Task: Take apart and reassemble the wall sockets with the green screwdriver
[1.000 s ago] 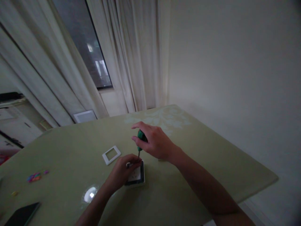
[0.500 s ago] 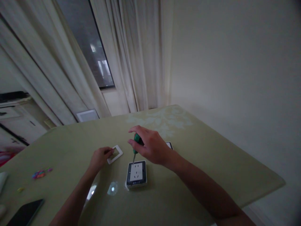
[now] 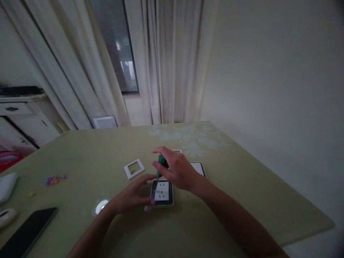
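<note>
A white wall socket (image 3: 165,191) with a dark border lies face up on the table. My right hand (image 3: 178,168) is closed around the green handle of a screwdriver (image 3: 162,161). Its shaft slants down to the left part of the socket, though I cannot make out exactly where the tip rests. At the socket's left side is my left hand (image 3: 131,197), thumb at the lower left corner and index finger by the upper left one, steadying it. Behind this hand lies a white square frame (image 3: 128,173), with a small thin piece inside its opening.
Partly hidden behind my right hand are a white plate with a dark edge (image 3: 198,167) and another white frame (image 3: 177,150). A phone (image 3: 29,231), a white case (image 3: 7,187), a rounded white object (image 3: 7,217) and colourful small pieces (image 3: 52,180) lie on the left.
My left hand has let go of the white frame, which stays on the table, and has moved right to the socket. The right hand still holds the screwdriver over the socket. The view has shifted slightly.
</note>
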Available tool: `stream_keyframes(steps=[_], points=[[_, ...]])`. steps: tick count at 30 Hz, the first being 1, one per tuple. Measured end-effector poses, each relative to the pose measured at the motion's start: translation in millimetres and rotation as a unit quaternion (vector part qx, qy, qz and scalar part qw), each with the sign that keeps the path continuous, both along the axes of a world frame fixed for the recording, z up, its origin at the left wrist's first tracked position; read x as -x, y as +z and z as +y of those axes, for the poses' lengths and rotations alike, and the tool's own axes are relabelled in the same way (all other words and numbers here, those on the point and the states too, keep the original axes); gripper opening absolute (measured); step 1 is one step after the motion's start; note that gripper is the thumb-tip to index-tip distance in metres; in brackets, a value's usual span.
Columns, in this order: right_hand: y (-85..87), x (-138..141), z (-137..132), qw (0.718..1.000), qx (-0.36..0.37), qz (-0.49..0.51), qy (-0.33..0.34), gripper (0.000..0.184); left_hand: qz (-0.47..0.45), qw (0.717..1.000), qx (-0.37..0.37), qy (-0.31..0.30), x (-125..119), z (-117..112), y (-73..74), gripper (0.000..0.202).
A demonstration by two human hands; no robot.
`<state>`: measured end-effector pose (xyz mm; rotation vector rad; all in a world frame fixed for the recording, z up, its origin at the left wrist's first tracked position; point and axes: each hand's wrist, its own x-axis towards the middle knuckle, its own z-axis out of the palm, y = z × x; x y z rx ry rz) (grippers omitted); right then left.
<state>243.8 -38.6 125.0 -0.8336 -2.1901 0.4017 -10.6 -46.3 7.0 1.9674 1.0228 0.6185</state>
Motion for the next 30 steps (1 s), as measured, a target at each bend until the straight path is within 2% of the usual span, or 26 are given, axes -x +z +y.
stream_keyframes(steps=[2,4,11,15,16,18,20,21,22,25,27,28,30], points=[[-1.0,2,-1,1.0,0.002,-0.003,0.003,0.031,-0.003,0.999,0.026,-0.031,-5,-4,0.0,0.086],[-2.2,4,-1,1.0,0.001,-0.007,0.005,0.031,-0.012,0.998,0.035,-0.041,-8,-4,0.1,0.087],[-0.9,6,0,1.0,0.006,-0.012,0.003,0.027,-0.014,0.999,0.023,-0.027,-12,-4,0.7,0.082],[5.2,5,-4,0.997,0.007,-0.049,0.057,0.036,-0.023,0.999,0.01,-0.03,-13,-5,-0.1,0.078],[6.1,5,-5,0.996,-0.001,-0.07,0.051,0.033,-0.029,0.999,0.008,-0.03,-14,-5,-0.7,0.078],[6.4,7,-6,0.992,-0.023,-0.121,-0.015,0.022,-0.033,0.999,0.0,-0.025,-15,-5,-2.0,0.081],[5.8,7,-4,0.982,-0.031,-0.164,-0.094,0.027,-0.027,0.999,-0.005,-0.022,-16,-4,-2.6,0.082],[5.8,7,-3,0.979,-0.027,-0.171,-0.105,0.03,-0.022,0.999,-0.005,-0.022,-17,-4,-2.5,0.081],[6.0,6,-1,0.982,-0.021,-0.166,-0.088,0.029,-0.019,1.0,-0.005,-0.023,-19,-5,-2.1,0.081],[8.8,2,3,0.992,0.007,-0.109,0.061,0.015,-0.026,0.999,-0.006,-0.027,-22,-6,-0.5,0.085],[11.0,0,3,0.988,0.02,-0.082,0.127,0.016,-0.036,0.999,-0.009,-0.026,-23,-6,-0.4,0.085],[11.8,0,2,0.988,0.018,-0.086,0.125,0.018,-0.04,0.999,-0.009,-0.025,-23,-6,-1.0,0.084],[12.5,1,-2,0.992,0.003,-0.12,0.049,0.023,-0.04,0.999,-0.007,-0.027,-23,-6,-3.2,0.081]])
